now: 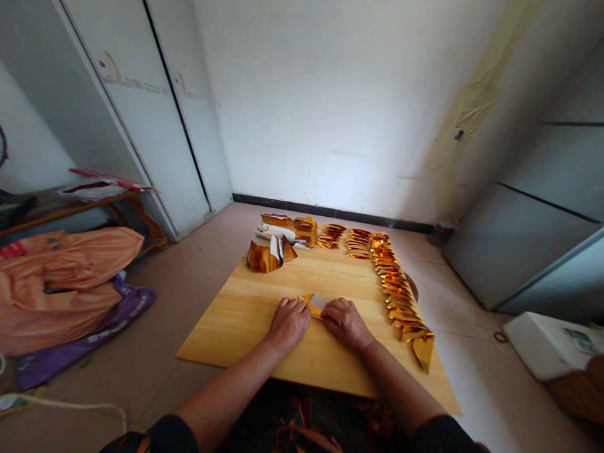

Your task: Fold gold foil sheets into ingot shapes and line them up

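Note:
A small sheet of gold foil paper (pixel 319 302), partly folded and showing a pale grey-white face, lies on the wooden board (pixel 238 324). My left hand (pixel 290 321) grips its left end with curled fingers. At the other end, my right hand (pixel 346 322) has its fingers closed on the right edge. Both hands rest low against the board, and their fingertips partly hide the paper. To the right runs a long row of folded gold foil pieces (pixel 397 284), nested one against another. Loose gold sheets (pixel 264 257) stand curled at the back left of the board.
Behind are a stack of gold paper (pixel 306 231) and two short rows of folded pieces (pixel 330 236). Orange cloth (pixel 54 282) and a purple bag (pixel 91 337) lie on the floor at left. A white box (pixel 547 345) and grey fridge-like cabinet (pixel 543 197) stand at right.

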### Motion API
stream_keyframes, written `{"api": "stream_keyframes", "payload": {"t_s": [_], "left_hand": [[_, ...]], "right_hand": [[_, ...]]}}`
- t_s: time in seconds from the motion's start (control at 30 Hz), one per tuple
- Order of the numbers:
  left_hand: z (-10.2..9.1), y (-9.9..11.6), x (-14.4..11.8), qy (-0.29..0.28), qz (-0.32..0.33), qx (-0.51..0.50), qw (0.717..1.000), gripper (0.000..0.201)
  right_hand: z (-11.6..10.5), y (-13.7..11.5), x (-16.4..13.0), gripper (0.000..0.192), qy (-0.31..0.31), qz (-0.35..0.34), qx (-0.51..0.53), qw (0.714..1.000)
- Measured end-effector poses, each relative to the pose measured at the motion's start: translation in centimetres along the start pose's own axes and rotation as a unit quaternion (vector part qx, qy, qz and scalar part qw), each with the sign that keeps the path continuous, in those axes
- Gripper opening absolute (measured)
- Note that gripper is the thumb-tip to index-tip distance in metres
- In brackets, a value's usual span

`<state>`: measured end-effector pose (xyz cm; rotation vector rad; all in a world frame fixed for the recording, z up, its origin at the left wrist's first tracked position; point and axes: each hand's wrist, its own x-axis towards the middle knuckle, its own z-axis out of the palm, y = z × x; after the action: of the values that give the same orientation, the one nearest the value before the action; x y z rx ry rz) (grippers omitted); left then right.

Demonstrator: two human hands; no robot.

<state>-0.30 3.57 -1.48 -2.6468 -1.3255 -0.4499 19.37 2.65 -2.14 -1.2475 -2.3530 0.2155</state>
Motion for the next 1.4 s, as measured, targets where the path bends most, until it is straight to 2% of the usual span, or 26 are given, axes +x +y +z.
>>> {"api": "stream_keyframes", "payload": {"t_s": [0.1,0.3,0.43,0.63,0.83,1.1,1.4], "left_hand": [[0.0,0.0,-0.1,-0.002,0.000,0.003,1.000,0.021],[-0.3,0.0,-0.7,-0.002,-0.003,-0.013,1.000,0.019],[-0.5,-0.4,-1.1,-0.014,0.012,-0.017,1.000,0.021],[-0.5,-0.6,-1.4,-0.072,0.023,-0.014,0.997,0.025],[-0.2,-0.5,-1.6,-0.083,0.029,-0.006,0.996,0.031],[-0.4,-0.4,-1.4,-0.089,0.027,-0.017,0.995,0.027],[-0.8,0.0,-1.5,-0.071,-0.001,-0.036,0.997,0.035]], "right_hand": [[0.6,0.4,0.3,0.013,0.014,0.011,-0.002,1.000],[0.8,1.1,0.9,0.013,0.031,0.036,0.064,0.997],[0.4,0.9,1.6,0.013,0.003,0.077,0.072,0.994],[-0.1,-0.1,2.9,0.014,-0.055,0.185,0.008,0.981],[-0.7,-1.1,4.1,0.013,-0.087,0.255,-0.016,0.963],[-0.7,-1.3,4.4,0.010,-0.091,0.287,-0.009,0.954],[-0.8,-1.3,4.5,0.009,-0.091,0.285,-0.012,0.954]]}}
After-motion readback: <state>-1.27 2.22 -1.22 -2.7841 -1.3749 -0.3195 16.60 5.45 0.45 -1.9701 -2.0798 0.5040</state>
